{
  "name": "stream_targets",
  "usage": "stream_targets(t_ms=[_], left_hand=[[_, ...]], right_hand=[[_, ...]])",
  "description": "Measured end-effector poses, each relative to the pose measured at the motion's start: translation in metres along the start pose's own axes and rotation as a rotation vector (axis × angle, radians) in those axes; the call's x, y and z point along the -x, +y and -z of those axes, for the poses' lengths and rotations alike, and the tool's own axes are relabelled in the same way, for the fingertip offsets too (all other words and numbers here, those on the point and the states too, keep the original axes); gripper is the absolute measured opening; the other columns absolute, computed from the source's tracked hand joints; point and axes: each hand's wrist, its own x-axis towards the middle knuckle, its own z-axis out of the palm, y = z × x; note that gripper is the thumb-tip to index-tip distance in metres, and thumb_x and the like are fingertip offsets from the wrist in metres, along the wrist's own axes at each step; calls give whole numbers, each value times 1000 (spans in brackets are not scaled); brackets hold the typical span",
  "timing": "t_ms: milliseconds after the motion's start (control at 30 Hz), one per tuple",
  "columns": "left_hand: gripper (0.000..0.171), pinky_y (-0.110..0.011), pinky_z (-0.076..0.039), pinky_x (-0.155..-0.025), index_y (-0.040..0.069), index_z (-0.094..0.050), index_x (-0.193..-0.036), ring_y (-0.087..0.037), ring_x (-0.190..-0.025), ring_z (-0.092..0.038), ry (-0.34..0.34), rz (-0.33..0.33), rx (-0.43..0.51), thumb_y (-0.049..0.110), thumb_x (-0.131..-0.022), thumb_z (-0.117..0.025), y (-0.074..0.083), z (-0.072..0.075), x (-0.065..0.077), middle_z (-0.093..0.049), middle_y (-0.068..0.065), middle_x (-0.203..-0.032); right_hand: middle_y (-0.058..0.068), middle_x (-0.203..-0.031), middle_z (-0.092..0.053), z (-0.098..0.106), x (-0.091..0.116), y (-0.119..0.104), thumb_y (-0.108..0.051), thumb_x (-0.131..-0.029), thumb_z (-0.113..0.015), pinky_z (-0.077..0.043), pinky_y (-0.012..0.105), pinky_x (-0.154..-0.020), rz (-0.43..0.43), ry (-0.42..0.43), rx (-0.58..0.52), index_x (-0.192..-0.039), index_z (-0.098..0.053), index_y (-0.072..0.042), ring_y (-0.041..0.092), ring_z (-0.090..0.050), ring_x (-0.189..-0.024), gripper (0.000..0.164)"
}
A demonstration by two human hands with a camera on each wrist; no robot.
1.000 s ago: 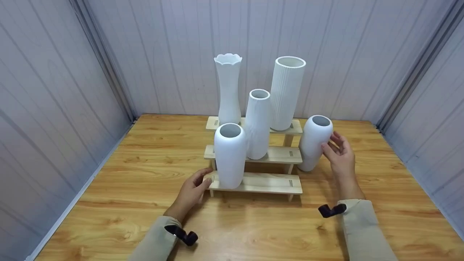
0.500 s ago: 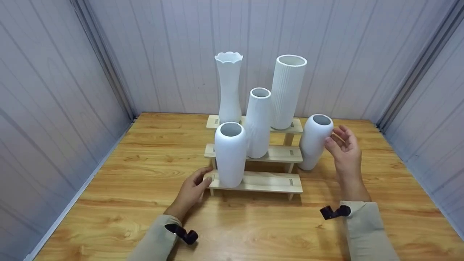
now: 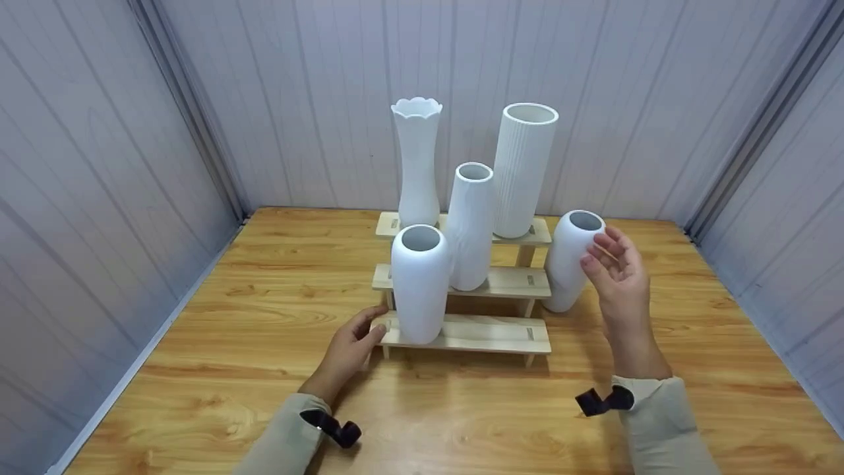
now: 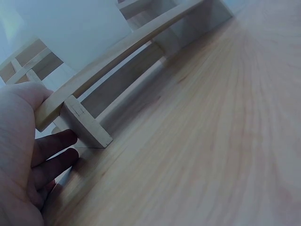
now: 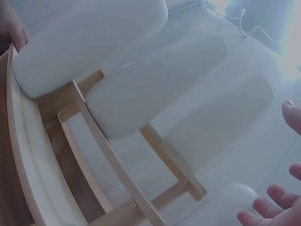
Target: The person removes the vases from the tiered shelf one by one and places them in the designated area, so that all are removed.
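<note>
A three-step wooden stand carries white vases. My left hand grips the left end of its lowest step; in the left wrist view the thumb lies at the plank's end and the fingers reach under it to the leg. Just right of that hand, a smooth rounded vase stands on the low step. Another smooth vase stands upright on the table, right of the stand. Beside it is my right hand, fingers loosely bent and spread from the thumb, fingertips overlapping the vase's upper side in the head view.
A slim tapered vase stands on the middle step. On the top step are a scalloped-rim vase at left and a ribbed cylindrical vase at right. Pale panel walls enclose the wooden table at back and sides.
My right hand drew away from the right-hand vase to the right, then came back left over its upper side. My left hand and the vases keep their places.
</note>
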Motion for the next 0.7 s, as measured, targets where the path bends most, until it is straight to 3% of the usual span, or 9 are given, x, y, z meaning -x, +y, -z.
stream_targets(t_ms=[267,500,600,700], left_hand=[[36,-51,-31,-118,-2,-60,-136,-39,-142,-41,20,-14,0,9,-101,-61,5,0,1,-55,-20,-144],[36,-50,-32,-118,0,-60,-136,-39,-141,-42,25,-6,-9,9,-101,-62,5,1,0,-55,-19,-144],[36,-50,-32,-118,-1,-60,-135,-39,-141,-42,27,-7,-14,8,-101,-61,3,1,-2,-55,-20,-144],[37,-50,-31,-118,0,-60,-136,-38,-142,-42,29,-10,-14,9,-101,-61,-9,-1,-7,-55,-19,-144]], right_hand=[[23,-137,-47,-18,12,1,6,-95,-61,-52,22,-95,-3,-110,-2,-149,-36,4,36,-49,-129,59],[18,-135,-50,-31,19,6,5,-96,-61,-52,23,-98,0,-196,29,-150,-35,4,28,-54,-126,60],[16,-134,-51,-35,22,8,4,-96,-62,-52,25,-98,-15,-219,23,-150,-36,2,26,-55,-125,61],[16,-135,-51,-40,25,11,5,-95,-63,-53,26,-98,-33,-237,18,-150,-36,1,28,-54,-126,61]])
